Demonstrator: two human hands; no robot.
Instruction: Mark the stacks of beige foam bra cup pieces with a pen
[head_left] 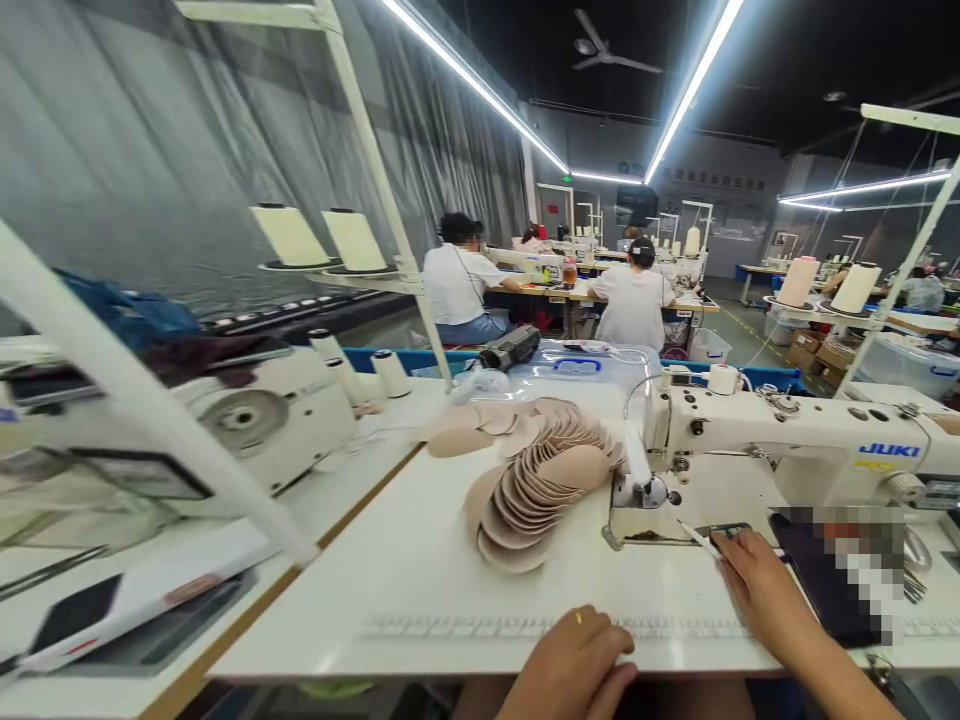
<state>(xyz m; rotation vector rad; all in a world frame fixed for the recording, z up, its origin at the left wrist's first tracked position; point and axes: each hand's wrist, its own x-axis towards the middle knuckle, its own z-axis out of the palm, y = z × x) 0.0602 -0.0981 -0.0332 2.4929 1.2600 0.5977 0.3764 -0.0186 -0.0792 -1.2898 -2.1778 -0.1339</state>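
Stacked beige pads (536, 480) beside sewing machine (795, 440)

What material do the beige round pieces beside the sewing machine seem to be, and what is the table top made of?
The beige round pieces look like soft moulded foam or padded fabric with a matte finish: they are thin, domed and overlap in a fanned row. The table top looks like smooth white laminate, slightly glossy, with a wood-coloured edge, probably over board.
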